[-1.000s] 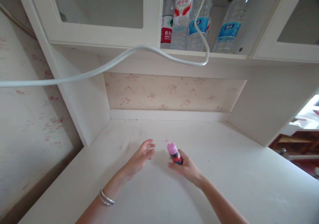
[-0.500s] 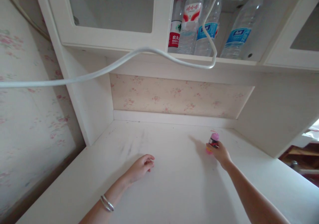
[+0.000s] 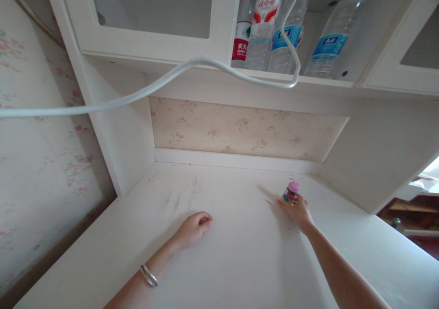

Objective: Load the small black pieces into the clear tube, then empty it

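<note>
Pink-capped bottle (image 3: 292,189) is in grasp, its release not yet done. Nearest, past a silvery bracelet (image 3: 148,276), the left hand (image 3: 195,227) is loosely clenched over the bench (image 3: 236,258), with nothing visible in it. Farther off, the right hand (image 3: 299,212) grasps the bottle, tilted, toward the bench's back right; whether its base touches down, I cannot tell. Beyond and above, clear plastic bottles (image 3: 264,32) stand in the cabinet (image 3: 151,43).

Single head-worn view: looks forward and down over surface (image 3: 236,263), past left hand (image 3: 195,229) and right hand (image 3: 299,212), toward cabinet (image 3: 221,29) near ahead; patterned wall (image 3: 37,176) along left edge.
</note>
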Motion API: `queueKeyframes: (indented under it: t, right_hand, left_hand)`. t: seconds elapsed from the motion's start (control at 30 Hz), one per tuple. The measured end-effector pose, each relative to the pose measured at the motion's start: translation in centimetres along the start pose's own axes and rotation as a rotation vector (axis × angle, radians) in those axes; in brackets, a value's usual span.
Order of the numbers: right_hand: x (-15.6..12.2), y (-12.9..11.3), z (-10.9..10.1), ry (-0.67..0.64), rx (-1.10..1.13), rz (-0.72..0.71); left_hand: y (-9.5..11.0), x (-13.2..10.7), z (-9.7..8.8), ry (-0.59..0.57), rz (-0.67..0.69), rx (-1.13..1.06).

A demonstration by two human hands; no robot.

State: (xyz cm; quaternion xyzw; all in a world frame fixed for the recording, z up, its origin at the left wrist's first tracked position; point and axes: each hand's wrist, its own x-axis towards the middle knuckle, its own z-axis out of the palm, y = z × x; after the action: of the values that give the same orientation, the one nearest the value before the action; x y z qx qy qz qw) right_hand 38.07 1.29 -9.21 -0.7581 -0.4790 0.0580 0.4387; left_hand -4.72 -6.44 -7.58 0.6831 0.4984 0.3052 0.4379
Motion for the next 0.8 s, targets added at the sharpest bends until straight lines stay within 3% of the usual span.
queueKeyframes:
  t: [0.13, 0.23, 0.3, 0.37, 0.47, 0.53, 0.57, 0.67, 0.8]
  right_hand:
    - [-2.3, -1.2, -1.3, 0.138, 0.053, 0.12]
    - [-5.9, -3.7, -2.2, 0.265, 0.176, 0.165]
    - [-9.1, -6.1, -2.0, 0.146, 0.32, 0.104]
    - [-12.5, -8.9, -1.0, -0.07, 0.401, 0.023]
    - [-17.1, -13.3, 1.6, -0.442, 0.414, -0.095]
    - [-19.5, -15.6, 3.6, -0.617, 0.435, -0.172]
    - [-20.5, -16.5, 4.4, -0.668, 0.429, -0.221]
    - [-22.4, -17.7, 6.0, -0.665, 0.328, -0.378]
    - [-22.9, -17.0, 5.7, -0.694, 0.305, -0.482]
  left_hand:
    - [0.2, -0.1, -0.1, -0.002, 0.002, 0.026]
    - [0.5, -0.1, 0.1, 0.01, 0.015, 0.065]
    - [0.6, 0.0, 0.4, 0.025, 0.035, 0.088]
    - [0.8, 0.1, 0.9, 0.047, 0.049, 0.097]
    - [1.0, 0.2, 1.9, 0.054, 0.06, 0.076]
    - [1.0, 0.0, 2.3, 0.023, 0.119, 0.061]
    - [1.0, -0.1, 2.5, 0.008, 0.16, 0.071]
    - [0.8, -0.5, 2.4, -0.012, 0.238, 0.147]
    - [0.5, -0.9, 2.0, -0.056, 0.243, 0.202]
